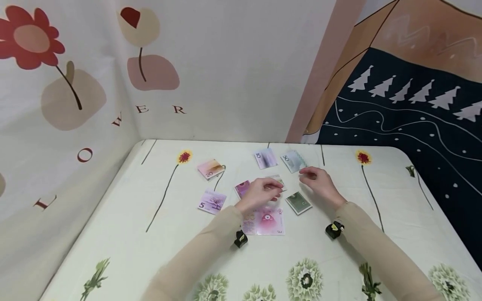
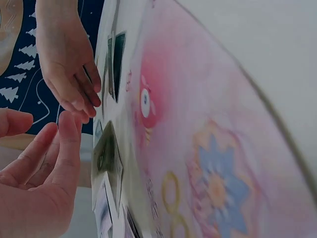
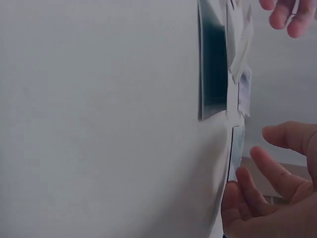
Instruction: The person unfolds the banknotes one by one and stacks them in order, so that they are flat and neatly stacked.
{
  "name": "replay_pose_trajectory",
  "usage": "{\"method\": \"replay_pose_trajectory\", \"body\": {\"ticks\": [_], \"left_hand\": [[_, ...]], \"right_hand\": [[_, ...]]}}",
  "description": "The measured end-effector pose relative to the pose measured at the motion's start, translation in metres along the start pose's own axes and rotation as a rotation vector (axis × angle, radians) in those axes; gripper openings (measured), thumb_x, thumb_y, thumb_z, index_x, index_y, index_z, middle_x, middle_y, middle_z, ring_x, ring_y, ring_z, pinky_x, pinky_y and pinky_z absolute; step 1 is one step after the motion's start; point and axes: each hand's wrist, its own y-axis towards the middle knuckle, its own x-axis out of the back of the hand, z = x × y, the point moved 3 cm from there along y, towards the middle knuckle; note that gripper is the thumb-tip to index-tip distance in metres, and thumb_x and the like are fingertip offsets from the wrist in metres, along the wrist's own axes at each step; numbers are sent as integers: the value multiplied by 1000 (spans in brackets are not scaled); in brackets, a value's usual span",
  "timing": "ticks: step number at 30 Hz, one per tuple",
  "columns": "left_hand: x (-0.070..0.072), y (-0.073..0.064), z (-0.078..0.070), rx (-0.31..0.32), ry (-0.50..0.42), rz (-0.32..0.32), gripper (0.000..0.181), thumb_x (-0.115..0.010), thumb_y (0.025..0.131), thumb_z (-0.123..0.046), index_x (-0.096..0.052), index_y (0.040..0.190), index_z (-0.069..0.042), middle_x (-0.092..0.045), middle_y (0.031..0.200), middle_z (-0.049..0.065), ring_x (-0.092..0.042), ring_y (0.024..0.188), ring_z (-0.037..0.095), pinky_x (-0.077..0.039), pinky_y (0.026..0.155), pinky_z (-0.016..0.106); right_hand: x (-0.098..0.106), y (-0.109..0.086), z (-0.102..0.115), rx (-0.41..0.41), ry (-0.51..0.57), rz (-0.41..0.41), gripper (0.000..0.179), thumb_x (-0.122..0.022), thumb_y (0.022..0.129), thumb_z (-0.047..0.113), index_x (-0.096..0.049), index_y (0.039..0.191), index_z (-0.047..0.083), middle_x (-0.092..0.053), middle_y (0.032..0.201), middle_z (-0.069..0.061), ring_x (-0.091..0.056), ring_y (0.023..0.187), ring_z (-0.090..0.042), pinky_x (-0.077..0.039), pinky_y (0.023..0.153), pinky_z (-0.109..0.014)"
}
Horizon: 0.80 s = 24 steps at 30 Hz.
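Observation:
My left hand (image 1: 260, 194) hovers over the middle of several banknotes, its fingers loosely bent around nothing. Beneath it lies an unfolded pink banknote (image 1: 272, 222), seen large in the left wrist view. A magenta banknote (image 1: 242, 187) and a pale banknote (image 1: 278, 180) are partly hidden by that hand. Nothing shows between the relaxed fingers of my right hand (image 1: 319, 183), which is raised beside a folded blue-green 50 banknote (image 1: 293, 160). Between the hands, nearer me, sits a folded dark green banknote (image 1: 298, 203), its edge visible in the right wrist view.
On the left of the group are an orange 20 banknote (image 1: 210, 169) and a purple 5 banknote (image 1: 211, 202). A violet 10 banknote (image 1: 265, 158) lies at the back. The flower-printed tablecloth (image 1: 124, 234) meets a hanging cloth (image 1: 233, 83) behind.

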Motion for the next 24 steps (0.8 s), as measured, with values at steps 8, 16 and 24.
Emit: {"method": "replay_pose_trajectory", "body": {"ticks": [8,16,24], "left_hand": [[-4,10,-3,-26,47,-37,24,-61,92,-6,-67,114,2,-68,110,11,-67,92,31,-55,77,30],[-6,16,-11,-67,71,-67,23,-62,90,-4,-68,111,2,-68,112,13,-64,100,21,-51,84,24],[-8,29,-7,-48,64,-115,23,-62,89,-5,-69,110,-1,-68,111,11,-64,97,18,-51,84,26]], "right_hand": [[1,17,-2,-30,-36,-47,32,-59,92,6,-60,119,-10,-56,123,-27,-52,113,-37,-41,98,-47],[3,32,-4,-86,-93,-52,34,-58,93,9,-61,122,-9,-58,123,-26,-52,107,-34,-44,91,-44],[2,43,-9,-123,-104,-65,32,-64,88,9,-65,115,-8,-60,120,-25,-52,114,-36,-41,98,-47]]}}
